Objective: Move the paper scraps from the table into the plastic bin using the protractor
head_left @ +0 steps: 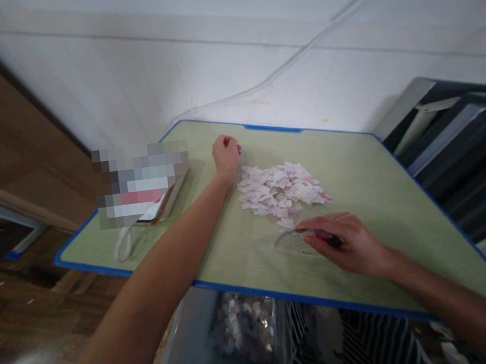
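A loose heap of small torn paper scraps (277,189), whitish with pink tints, lies on the pale green tabletop (233,248). At the far left of the heap, my left hand (226,159) is closed, its fingers curled inward; anything inside them is hidden. My right hand (350,242) grips a clear plastic protractor (292,243) by its right part. The protractor's curved edge is close to the near side of the heap, beside a scrap there. A dark narrow shape (332,238) shows under the right fingers, too unclear to name.
A blurred-out device with a wrist strap (122,244) lies at the table's left. Below the near blue edge stands a clear plastic bin (172,362) with scraps inside. A white wall (228,60) rises behind; dark folded panels (479,159) lean at the right.
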The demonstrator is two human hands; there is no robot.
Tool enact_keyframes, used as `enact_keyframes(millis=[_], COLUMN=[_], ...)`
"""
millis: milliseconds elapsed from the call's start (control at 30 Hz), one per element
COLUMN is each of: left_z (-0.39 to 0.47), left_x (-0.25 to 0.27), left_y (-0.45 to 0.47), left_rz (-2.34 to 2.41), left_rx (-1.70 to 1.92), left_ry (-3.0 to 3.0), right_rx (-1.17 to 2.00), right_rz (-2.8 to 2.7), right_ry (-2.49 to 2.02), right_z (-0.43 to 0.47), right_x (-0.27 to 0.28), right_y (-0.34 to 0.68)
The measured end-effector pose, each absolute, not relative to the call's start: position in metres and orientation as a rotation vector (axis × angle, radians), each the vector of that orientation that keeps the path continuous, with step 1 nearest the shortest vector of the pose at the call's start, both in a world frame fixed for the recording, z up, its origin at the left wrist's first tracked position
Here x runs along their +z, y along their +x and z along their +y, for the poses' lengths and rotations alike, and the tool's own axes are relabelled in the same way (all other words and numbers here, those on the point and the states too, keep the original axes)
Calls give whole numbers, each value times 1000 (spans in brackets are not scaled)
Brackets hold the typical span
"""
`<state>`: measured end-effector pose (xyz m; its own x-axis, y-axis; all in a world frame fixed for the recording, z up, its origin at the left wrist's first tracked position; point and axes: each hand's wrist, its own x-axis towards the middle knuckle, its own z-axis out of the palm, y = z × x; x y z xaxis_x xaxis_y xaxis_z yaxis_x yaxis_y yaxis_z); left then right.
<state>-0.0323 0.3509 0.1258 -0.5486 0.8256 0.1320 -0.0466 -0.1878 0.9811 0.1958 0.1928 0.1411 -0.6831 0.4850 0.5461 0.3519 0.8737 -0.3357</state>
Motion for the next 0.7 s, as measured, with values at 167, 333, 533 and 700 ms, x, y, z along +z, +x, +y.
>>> enact_keyframes(millis=[167, 333, 533, 700], left_z=[352, 351, 351, 353], left_x=[125, 126, 126, 126], left_y=[-32, -31, -31, -31], left_rz=[1464, 1481, 1488, 1489], left_rx=[1800, 1780, 1777, 1772], left_ry=[941, 951, 964, 960], right_rx=[276, 298, 334, 464], right_rz=[-2452, -2446, -2458, -2480], right_ry=[-509, -494, -521, -452], right_z=[183, 180, 182, 178], right_x=[135, 138, 137, 139], right_y=[190, 188, 190, 188])
